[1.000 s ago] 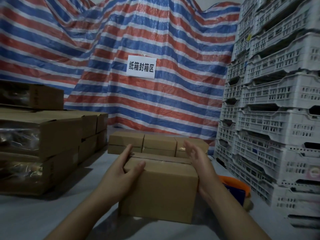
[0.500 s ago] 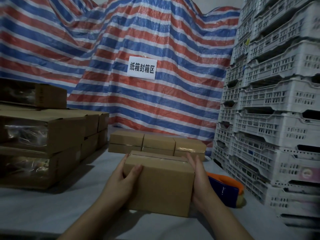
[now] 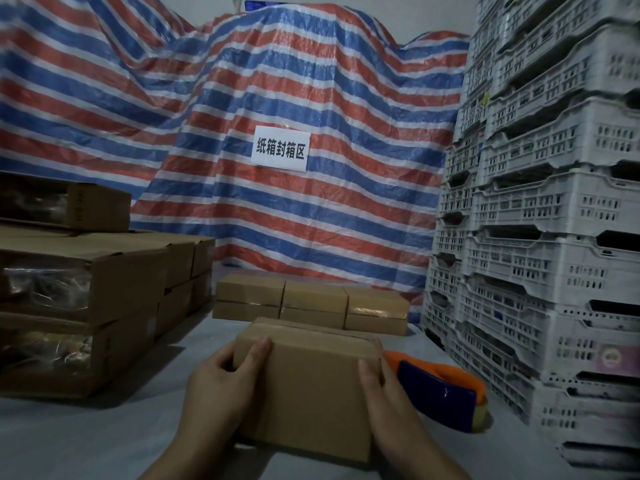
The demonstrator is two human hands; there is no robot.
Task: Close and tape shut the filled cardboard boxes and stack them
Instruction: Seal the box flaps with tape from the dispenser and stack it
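Observation:
I hold a closed brown cardboard box [image 3: 311, 386] between both hands, tilted with its taped top edge away from me, just above the grey table. My left hand [image 3: 221, 386] grips its left side, thumb on the front face. My right hand [image 3: 381, 393] presses its right side. Behind it a row of three taped boxes [image 3: 311, 303] sits on the table by the tarp. An orange and blue tape dispenser [image 3: 440, 393] lies just right of the held box.
Larger cardboard boxes [image 3: 86, 289] are stacked at the left. White plastic crates [image 3: 540, 237] tower along the right. A striped tarp with a white sign [image 3: 280, 148] hangs behind. Grey table surface [image 3: 104, 434] lies in front of me.
My right hand closed onto the box's right side. The box moved slightly forward between both hands, and the view tilted upward a little.

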